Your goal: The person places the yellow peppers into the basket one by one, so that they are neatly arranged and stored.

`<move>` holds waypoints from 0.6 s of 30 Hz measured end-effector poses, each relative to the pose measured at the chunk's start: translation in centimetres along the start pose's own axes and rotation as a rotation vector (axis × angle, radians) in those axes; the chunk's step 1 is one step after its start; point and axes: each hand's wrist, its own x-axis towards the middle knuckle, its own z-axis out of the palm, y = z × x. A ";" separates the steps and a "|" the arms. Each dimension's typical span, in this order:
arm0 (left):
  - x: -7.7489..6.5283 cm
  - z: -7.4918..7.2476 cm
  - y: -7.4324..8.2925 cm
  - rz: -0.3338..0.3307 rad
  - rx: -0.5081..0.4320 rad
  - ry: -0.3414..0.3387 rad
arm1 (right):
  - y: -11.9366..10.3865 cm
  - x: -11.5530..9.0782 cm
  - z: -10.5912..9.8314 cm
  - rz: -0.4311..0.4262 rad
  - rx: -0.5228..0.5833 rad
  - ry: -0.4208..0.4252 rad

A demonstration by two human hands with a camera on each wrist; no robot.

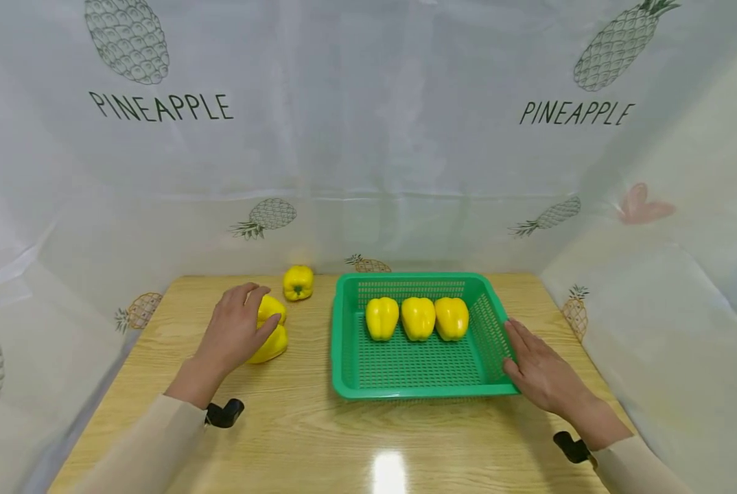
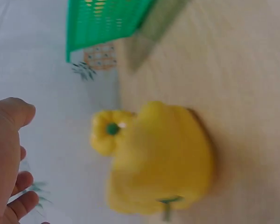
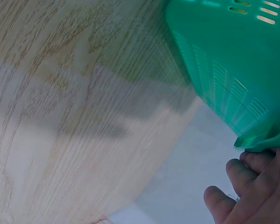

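Note:
My left hand (image 1: 235, 329) reaches over a pair of yellow bell peppers at the left, partly hiding both. The nearer bell pepper (image 1: 271, 346) shows below the thumb, the farther bell pepper (image 1: 273, 310) just above it. In the left wrist view the thumb (image 2: 21, 111) and fingers are spread apart, with a gap to the blurred peppers. Three yellow bell peppers (image 1: 418, 319) stand in a row inside a green plastic basket (image 1: 427, 392). My right hand (image 1: 544, 374) holds the basket's right rim, thumb over the edge and fingers along the outside.
Another yellow bell pepper (image 1: 298, 283) sits at the back of the wooden table (image 1: 294, 439), left of the basket. A pale sheet printed with pineapples (image 1: 368, 151) hangs behind the table and along its sides.

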 end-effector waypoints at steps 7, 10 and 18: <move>-2.6 2.2 -0.4 -0.038 0.035 -0.064 | 0.1 -0.2 0.1 -0.008 -0.002 0.011; -3.0 3.3 -0.3 -0.037 0.053 -0.069 | 0.1 -0.3 0.2 -0.020 -0.009 0.022; -3.6 4.6 -0.2 -0.048 0.113 -0.072 | -0.1 -0.2 0.1 0.000 -0.010 0.015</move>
